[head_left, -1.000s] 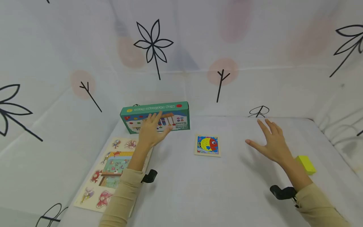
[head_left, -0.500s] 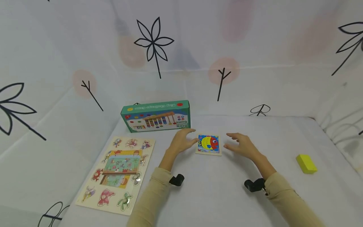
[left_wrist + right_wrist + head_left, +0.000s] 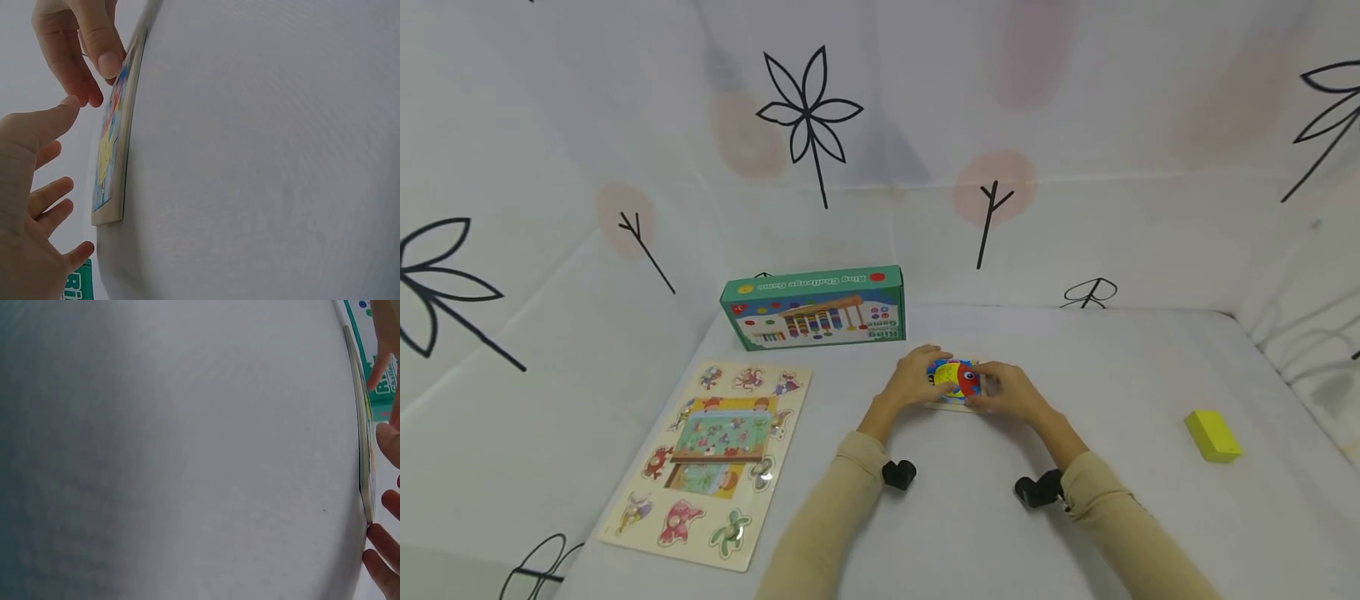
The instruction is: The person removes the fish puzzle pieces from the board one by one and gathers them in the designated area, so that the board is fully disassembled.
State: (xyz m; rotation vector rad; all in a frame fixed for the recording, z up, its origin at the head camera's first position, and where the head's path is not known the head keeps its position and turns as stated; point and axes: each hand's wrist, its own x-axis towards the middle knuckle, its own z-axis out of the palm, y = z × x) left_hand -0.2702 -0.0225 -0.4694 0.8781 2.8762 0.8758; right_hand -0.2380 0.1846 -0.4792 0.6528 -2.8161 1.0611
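Note:
A small square fish puzzle (image 3: 952, 372), with a colourful picture in a pale wooden frame, lies flat on the white table between both hands. My left hand (image 3: 912, 380) is at its left side, fingers spread, thumb above the picture. From the right, my right hand (image 3: 1017, 392) reaches over the puzzle's edge with bent, separated fingers. In the left wrist view, the right thumb (image 3: 109, 64) is at the puzzle's edge and appears to touch it; the left fingers (image 3: 53, 199) stand apart from the frame. The right wrist view shows the puzzle (image 3: 362, 428) edge-on, a right fingertip at its corner.
A green Ring Challenge Game box (image 3: 816, 312) stands at the back left. A large board of animal pieces (image 3: 617, 521) lies at left, with smaller picture boards (image 3: 721, 435) on it. To the right lies a yellow block (image 3: 1213, 436). A patterned cloth hangs behind the table.
Both hands have come inward from the left and right and now reach over the fish puzzle's sides. The puzzle, box, boards and yellow block stay where they were.

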